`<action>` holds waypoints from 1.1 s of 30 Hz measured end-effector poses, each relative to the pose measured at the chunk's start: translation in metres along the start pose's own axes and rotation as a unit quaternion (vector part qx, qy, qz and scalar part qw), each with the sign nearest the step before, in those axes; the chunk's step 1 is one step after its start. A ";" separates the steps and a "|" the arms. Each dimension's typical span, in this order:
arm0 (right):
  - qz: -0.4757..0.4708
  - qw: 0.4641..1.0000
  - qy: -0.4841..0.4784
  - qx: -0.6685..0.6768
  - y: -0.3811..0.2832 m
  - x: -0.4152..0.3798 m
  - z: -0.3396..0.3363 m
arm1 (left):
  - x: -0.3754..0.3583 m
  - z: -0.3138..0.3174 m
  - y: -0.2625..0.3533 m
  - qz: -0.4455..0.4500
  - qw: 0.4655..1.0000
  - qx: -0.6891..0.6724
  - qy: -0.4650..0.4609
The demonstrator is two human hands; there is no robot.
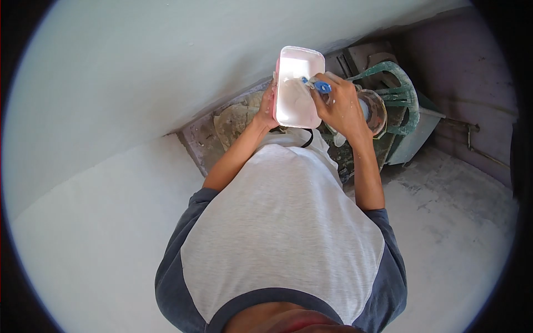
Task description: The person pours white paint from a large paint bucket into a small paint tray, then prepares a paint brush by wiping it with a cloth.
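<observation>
A rectangular tub (288, 114), pink outside and white inside, holds white paint or a similar white substance. My left hand (268, 104) grips the tub along its left side, with the fingers mostly hidden behind it. Over the tub's right edge, my right hand (340, 106) is closed round a brush with a blue handle (322, 86). The brush's head points left into the tub; its bristles are hard to make out. White specks dot my right hand and forearm.
A green plastic chair (410, 95) stands behind my right hand, with a round paint-smeared bucket (379, 114) beside it. A pale wall (133, 72) runs close along the left. Thin pipes (472, 129) show on the right wall.
</observation>
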State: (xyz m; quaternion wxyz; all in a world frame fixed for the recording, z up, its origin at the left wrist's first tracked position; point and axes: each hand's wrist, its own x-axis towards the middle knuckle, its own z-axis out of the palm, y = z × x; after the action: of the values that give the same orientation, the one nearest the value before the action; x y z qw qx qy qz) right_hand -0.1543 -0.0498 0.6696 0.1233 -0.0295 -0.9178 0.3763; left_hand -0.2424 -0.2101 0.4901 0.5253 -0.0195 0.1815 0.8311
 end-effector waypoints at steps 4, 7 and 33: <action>0.009 0.998 -0.054 0.037 -0.012 -0.008 -0.001 | 0.006 0.005 0.003 -0.012 0.998 -0.049 -0.023; 0.006 0.998 -0.054 0.045 -0.013 -0.007 0.005 | 0.010 0.007 0.002 -0.015 0.999 -0.025 -0.023; 0.008 0.994 0.109 0.015 0.114 0.008 -0.115 | 0.110 0.076 -0.058 -0.054 0.994 0.075 -0.057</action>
State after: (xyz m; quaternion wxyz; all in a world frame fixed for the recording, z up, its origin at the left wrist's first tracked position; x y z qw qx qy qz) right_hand -0.1377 0.1116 0.6702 0.2198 -0.0761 -0.8930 0.3852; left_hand -0.2288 -0.0678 0.5202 0.5785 0.0575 0.2123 0.7855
